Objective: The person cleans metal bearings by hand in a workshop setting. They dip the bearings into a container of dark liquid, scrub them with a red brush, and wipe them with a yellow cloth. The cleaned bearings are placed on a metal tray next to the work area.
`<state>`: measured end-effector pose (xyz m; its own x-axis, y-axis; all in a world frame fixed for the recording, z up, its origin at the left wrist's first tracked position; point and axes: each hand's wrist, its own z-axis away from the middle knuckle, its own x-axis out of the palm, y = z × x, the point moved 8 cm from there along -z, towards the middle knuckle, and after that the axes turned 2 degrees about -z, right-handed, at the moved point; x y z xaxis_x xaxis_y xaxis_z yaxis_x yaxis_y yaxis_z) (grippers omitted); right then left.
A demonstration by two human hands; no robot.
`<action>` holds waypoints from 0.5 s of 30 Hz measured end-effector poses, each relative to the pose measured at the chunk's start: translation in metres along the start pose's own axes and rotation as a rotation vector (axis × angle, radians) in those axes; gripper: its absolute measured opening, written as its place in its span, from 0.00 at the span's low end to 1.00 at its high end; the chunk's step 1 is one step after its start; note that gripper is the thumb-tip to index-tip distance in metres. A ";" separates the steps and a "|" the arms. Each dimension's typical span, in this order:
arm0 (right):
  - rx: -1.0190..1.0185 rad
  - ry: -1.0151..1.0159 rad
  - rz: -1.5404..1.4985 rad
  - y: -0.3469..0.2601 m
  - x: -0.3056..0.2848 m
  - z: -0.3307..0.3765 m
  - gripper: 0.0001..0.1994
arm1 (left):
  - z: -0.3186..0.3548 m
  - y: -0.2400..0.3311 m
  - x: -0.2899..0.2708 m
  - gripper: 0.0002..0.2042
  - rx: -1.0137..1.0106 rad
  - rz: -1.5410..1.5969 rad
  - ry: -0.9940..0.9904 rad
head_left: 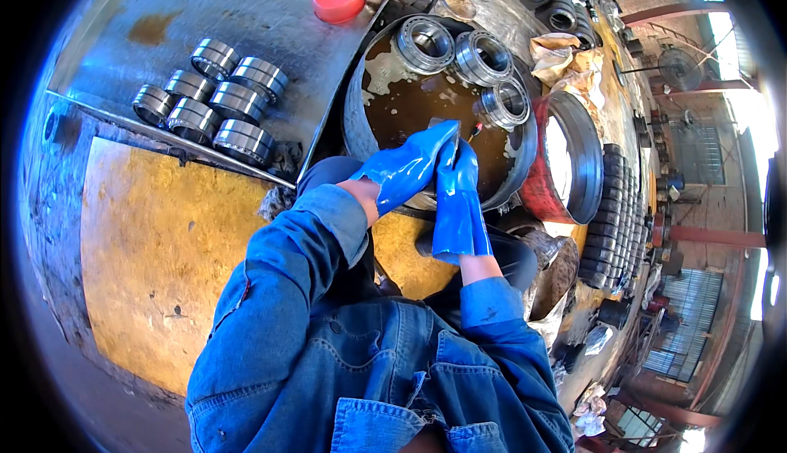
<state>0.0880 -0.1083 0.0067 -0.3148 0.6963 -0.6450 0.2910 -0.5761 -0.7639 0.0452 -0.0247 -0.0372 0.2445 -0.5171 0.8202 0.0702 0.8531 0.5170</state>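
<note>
The round metal drum point(356, 117) sits right in front of the person, holding brown liquid point(403, 110) with pale froth at its edges. Over it, the blue-gloved left hand point(410, 164) and right hand point(461, 178) meet, touching, probably so that drips fall back inside. Each grip is narrow, fingers bunched; whether they pinch anything cannot be told, though a small red-tipped thing point(477, 129) shows just beside the right fingertips. Three bearing rings point(467, 63) line the drum's far and right side, which seems to leave the near part free for the hands. Left of the drum, more steel rings point(238, 102) are grouped on a metal table point(270, 10), apparently close together to remain within reach. A red dipper point(338, 0) lies near its far corner, handle toward the drum, perhaps for easy taking. Right of the drum stands a red hoop point(548, 170); beyond it, dark rings point(613, 223) are stacked in rows, likely to save floor room.
</note>
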 end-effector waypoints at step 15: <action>0.072 0.006 -0.091 -0.023 -0.005 0.014 0.25 | 0.007 0.007 0.002 0.14 0.007 -0.102 0.096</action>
<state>0.0708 -0.1047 0.0270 -0.3315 0.7498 -0.5726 0.1954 -0.5392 -0.8192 0.0392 -0.0201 -0.0297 0.3281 -0.5921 0.7361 0.0926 0.7956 0.5987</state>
